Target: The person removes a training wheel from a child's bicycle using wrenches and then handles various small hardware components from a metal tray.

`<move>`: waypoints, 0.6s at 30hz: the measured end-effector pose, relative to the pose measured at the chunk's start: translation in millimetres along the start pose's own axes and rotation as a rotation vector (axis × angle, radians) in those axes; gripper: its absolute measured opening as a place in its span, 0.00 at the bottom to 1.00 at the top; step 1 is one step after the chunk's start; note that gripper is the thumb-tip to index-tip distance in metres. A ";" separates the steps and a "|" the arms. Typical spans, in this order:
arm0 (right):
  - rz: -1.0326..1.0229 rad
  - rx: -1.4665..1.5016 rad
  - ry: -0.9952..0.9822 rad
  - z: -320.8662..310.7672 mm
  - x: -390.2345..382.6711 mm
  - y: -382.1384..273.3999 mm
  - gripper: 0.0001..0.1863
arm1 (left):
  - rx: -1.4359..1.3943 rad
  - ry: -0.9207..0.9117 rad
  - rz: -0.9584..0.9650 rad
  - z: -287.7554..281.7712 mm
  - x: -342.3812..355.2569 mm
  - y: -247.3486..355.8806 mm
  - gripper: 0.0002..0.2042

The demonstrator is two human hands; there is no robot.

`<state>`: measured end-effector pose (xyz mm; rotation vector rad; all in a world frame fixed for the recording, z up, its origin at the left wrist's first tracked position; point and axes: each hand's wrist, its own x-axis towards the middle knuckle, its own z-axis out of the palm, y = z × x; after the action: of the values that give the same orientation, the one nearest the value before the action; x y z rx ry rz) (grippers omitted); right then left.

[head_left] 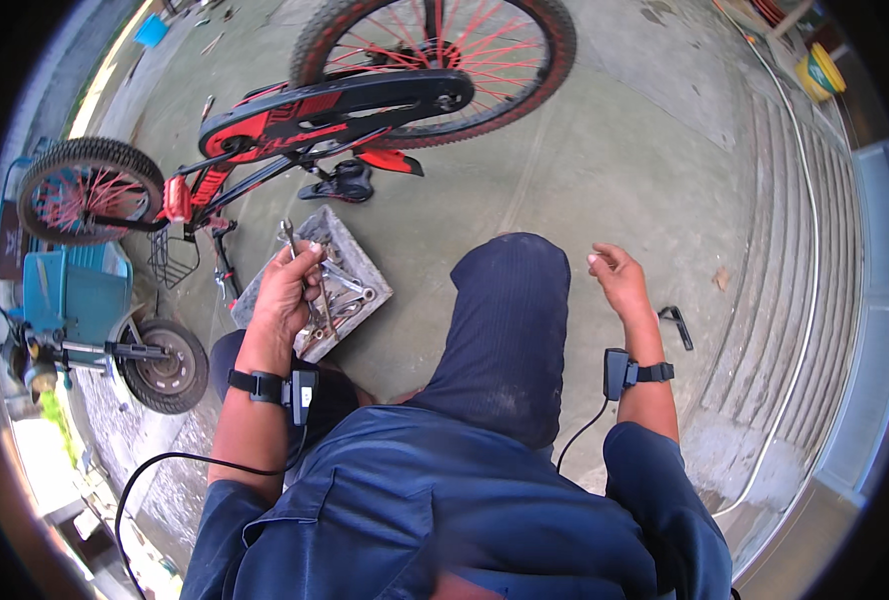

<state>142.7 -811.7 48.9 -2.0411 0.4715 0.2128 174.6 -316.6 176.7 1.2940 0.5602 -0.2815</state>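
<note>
My left hand (283, 285) is closed around a metal wrench (288, 236), whose jaw end sticks up past the fingers. It is above a grey tool tray (370, 262) on the floor, where several more wrenches (367, 294) lie loose; the hand covers part of them. My right hand (621, 280) is held out past my knee with its fingers loosely bent and apart, holding nothing. Ahead, a red and black bicycle (305, 118) appears upside down, its black saddle (345, 183) at the floor.
A teal scooter (75, 290) stands at left. On the floor by my right hand lies a bent black bar (678, 326). A pale hose (810, 190) runs along ridged concrete steps (765, 290) at right. A yellow bucket (821, 72) and a blue bucket (152, 30) stand farther off.
</note>
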 end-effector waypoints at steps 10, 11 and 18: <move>-1.239 0.776 -1.222 31.7 -121.7 -345.4 0.17 | -0.338 0.119 -0.039 -90.6 -17.4 -23.7 0.07; -1.287 0.693 -1.407 37.0 -131.2 -370.4 0.18 | -0.371 0.145 -0.082 -94.6 -16.6 -33.1 0.07; -1.187 0.701 -1.777 89.0 -199.4 -441.2 0.11 | -0.419 0.113 -0.236 -94.0 -2.5 -86.8 0.12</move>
<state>148.4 -494.9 425.7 -0.5822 -1.4765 0.7959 107.3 -249.8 90.8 0.8425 0.8229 -0.2692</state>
